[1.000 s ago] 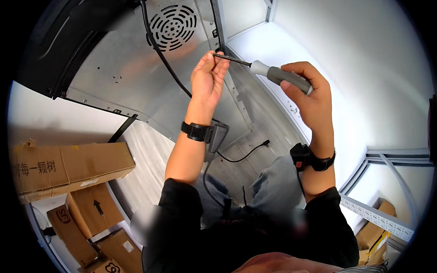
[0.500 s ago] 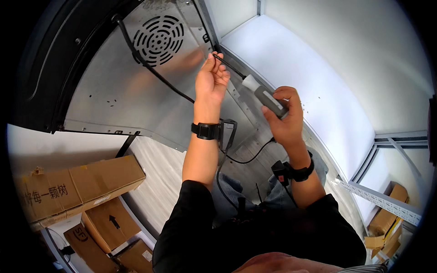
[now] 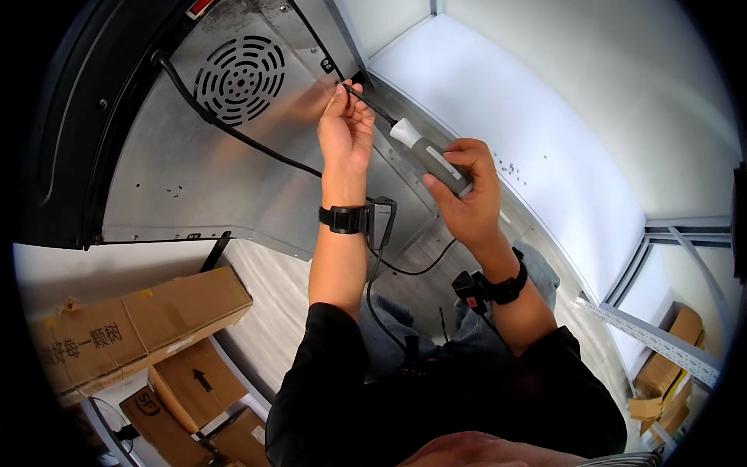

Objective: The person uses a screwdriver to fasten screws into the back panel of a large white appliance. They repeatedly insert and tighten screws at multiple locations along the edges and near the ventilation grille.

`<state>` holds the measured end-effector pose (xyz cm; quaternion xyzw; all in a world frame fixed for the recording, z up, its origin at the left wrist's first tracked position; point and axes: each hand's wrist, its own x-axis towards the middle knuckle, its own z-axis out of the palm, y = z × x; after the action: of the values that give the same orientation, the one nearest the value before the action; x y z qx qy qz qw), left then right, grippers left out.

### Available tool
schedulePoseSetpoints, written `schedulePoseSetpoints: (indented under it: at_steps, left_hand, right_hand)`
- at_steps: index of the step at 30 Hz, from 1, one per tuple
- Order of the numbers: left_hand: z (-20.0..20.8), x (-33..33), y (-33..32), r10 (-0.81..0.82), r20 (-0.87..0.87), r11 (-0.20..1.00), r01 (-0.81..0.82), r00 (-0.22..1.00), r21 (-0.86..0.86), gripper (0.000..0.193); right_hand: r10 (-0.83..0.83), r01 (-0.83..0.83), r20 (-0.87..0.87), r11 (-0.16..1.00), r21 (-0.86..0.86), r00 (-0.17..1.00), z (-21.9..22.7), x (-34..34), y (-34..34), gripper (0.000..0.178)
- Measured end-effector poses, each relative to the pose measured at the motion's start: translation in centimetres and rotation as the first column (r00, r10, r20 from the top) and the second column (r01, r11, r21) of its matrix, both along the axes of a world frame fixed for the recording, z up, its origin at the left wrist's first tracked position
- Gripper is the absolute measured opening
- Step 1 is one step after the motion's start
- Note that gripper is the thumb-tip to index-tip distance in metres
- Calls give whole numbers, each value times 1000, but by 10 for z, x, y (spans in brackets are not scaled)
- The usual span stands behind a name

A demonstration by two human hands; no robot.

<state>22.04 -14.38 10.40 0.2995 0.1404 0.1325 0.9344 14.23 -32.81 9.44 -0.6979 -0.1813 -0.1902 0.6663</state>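
A screwdriver [image 3: 436, 161] with a grey and white handle lies aslant in my right hand [image 3: 472, 191], whose fingers and thumb wrap the handle's end. Its dark shaft runs up and left to my left hand [image 3: 347, 128]. There, the thumb and fingers pinch the shaft near its tip. Whether a screw sits at the tip is hidden by the fingers. The tip is close to the right edge of a large metal panel [image 3: 257, 187], which has a round pattern of vent slots and belongs to a black-framed appliance [image 3: 62, 156].
A black cable [image 3: 241, 137] crosses the panel and passes behind my left wrist. Small loose pieces [image 3: 510, 168] are scattered on the white shelf [image 3: 537, 144] at right. Cardboard boxes [image 3: 156, 311] stand at lower left, with another box [image 3: 668, 354] at lower right.
The view has shifted, and the appliance appears farther left. Both hands and the screwdriver have moved slightly up along the panel edge. More loose pieces on the shelf now show beside my right hand.
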Motion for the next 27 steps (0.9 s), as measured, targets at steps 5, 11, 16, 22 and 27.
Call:
schedulePoseSetpoints:
  at_steps: [5, 11, 16, 22, 27]
  left_hand:
    - [0, -1, 1, -10, 33, 1000, 10, 999, -11, 13]
    - [-1, 0, 2, -19, 28, 999, 20, 999, -37, 14]
    - [1, -2, 0, -18, 23, 999, 19, 1000, -39, 14]
    - [-5, -3, 5, -69, 90, 997, 72, 994, -30, 15]
    - [-5, -3, 8, -94, 92, 994, 98, 991, -48, 16]
  right_hand:
    - [-1, 2, -15, 1000, 7, 1000, 2, 1, 2, 33]
    - [-8, 9, -8, 999, 46, 1000, 1, 4, 5, 33]
    - [-44, 44, 1, 998, 38, 999, 2, 3, 6, 34]
    - [-117, 116, 36, 993, 21, 992, 10, 1, 8, 35]
    - [-205, 207, 26, 972, -113, 978, 14, -6, 10, 31]
